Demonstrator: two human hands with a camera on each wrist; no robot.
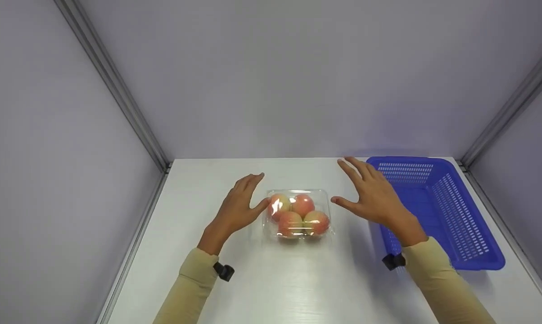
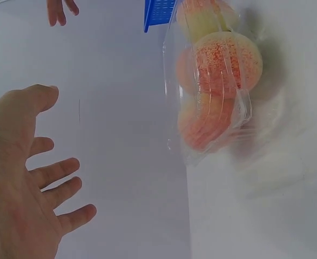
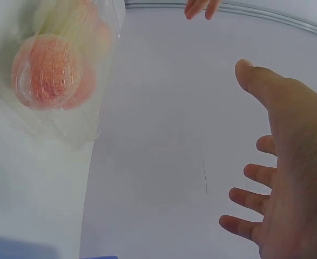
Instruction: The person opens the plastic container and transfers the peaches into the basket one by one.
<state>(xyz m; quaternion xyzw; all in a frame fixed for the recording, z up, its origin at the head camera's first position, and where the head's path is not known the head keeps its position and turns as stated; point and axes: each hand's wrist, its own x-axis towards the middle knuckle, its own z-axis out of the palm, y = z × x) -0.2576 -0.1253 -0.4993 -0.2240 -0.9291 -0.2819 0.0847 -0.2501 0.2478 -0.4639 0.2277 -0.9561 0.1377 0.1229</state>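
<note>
A clear plastic clamshell box (image 1: 322,196) lies on the white table with several round red-and-yellow fruits, which look like apples (image 1: 291,223), inside it. My left hand (image 1: 237,207) hovers at the box's left side, fingers spread and palm turned inward, holding nothing. On the other side my right hand (image 1: 372,193) is raised in the same way, between the box and a blue basket (image 1: 476,198), with nothing in its grasp. Speckled fruit (image 2: 228,62) shows through the plastic in the left wrist view, and likewise a fruit (image 3: 47,70) in the right wrist view.
The blue perforated basket stands at the right of the table (image 1: 199,180), partly hidden by my right hand and forearm. Pale walls (image 1: 262,81) with metal corner rails (image 1: 118,85) enclose the table at the back and sides.
</note>
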